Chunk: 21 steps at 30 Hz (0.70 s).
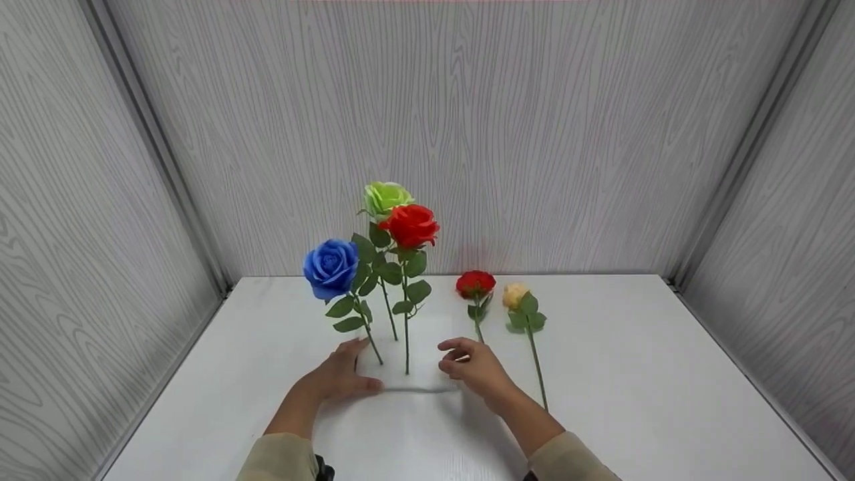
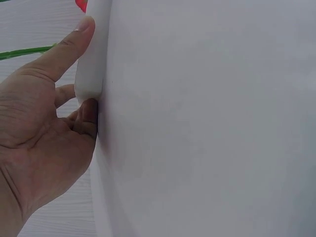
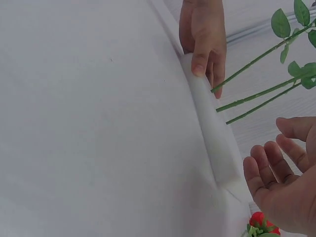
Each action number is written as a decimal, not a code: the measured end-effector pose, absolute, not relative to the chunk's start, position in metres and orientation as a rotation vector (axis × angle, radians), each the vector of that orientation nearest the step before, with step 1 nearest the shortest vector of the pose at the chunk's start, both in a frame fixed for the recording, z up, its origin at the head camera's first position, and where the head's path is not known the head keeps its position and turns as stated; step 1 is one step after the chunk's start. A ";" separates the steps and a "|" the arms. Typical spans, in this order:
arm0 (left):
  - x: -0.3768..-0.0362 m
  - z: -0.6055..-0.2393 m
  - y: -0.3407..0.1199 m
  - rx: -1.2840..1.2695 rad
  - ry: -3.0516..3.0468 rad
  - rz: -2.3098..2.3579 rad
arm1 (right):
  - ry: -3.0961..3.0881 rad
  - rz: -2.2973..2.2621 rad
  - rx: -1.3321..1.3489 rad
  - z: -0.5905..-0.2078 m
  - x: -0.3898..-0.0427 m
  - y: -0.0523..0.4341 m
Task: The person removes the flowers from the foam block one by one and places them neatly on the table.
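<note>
A white block [image 1: 427, 366] lies on the white table, and three artificial roses stand in it by their stems: a blue rose [image 1: 331, 268] leaning left, a light green rose [image 1: 386, 198] at the back and a red rose [image 1: 412, 226] nearly upright. My left hand [image 1: 342, 375] grips the block's left end, thumb along the front edge and fingers on the far side. Just off the block's right end, my right hand [image 1: 475, 371] hovers with loosely bent fingers and nothing in them. In the right wrist view the stems' lower ends meet the block [image 3: 210, 128].
To the right, a second red rose [image 1: 475, 284] lies on the table [image 1: 641, 374], its lower stem hidden behind my right hand. A peach rose [image 1: 516, 296] lies beside it, stem toward me. Wood-patterned grey panels [image 1: 534, 133] enclose the table at the back and sides.
</note>
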<state>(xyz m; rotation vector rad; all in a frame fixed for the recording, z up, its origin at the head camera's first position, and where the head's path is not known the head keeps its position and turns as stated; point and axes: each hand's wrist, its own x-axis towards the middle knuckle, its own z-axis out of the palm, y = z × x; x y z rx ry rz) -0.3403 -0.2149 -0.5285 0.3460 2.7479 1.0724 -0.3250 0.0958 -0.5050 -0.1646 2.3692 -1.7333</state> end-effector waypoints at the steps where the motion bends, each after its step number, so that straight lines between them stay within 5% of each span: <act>1: -0.341 -0.528 -0.215 0.344 2.749 1.073 | 2.360 -1.747 -0.172 -0.506 -0.326 0.093; 21: -0.340 -0.527 -0.214 0.354 2.772 1.074 | 2.150 -2.029 -0.360 -0.526 -0.325 0.045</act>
